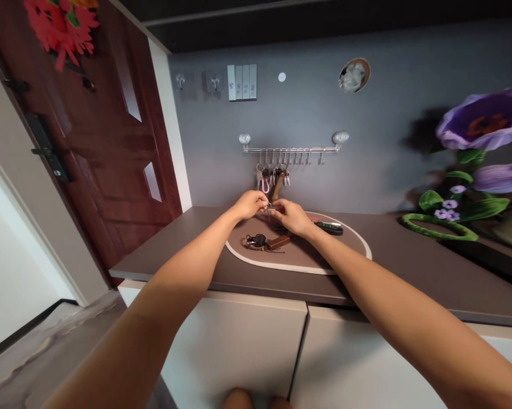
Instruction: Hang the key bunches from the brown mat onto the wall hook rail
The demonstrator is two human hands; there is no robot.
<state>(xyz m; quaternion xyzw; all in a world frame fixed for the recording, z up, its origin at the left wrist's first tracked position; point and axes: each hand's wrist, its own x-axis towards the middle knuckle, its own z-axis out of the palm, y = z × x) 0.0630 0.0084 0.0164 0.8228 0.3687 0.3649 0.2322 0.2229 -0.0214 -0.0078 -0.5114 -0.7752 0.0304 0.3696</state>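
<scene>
Both hands meet above an oval mat (256, 263) on the dark countertop. My left hand (251, 204) pinches a small metal key ring (269, 205) from the left. On its right side, my right hand (291, 216) has its fingers closed at the same ring; what hangs from it is too small to make out. Below the hands, a bunch of keys (258, 241) with a brown leather tag (278, 242) lies on the mat. Behind them, several keys, one with a pink loop (265, 184), hang from a clear hook rail (292, 150) on the wall.
Dark and red items (330, 228) lie on the mat to the right. Purple flowers (486, 125) with a green looped stem (435, 227) stand at the counter's right. A wall switch panel (242, 82) is above; a dark red door (98, 130) is at left.
</scene>
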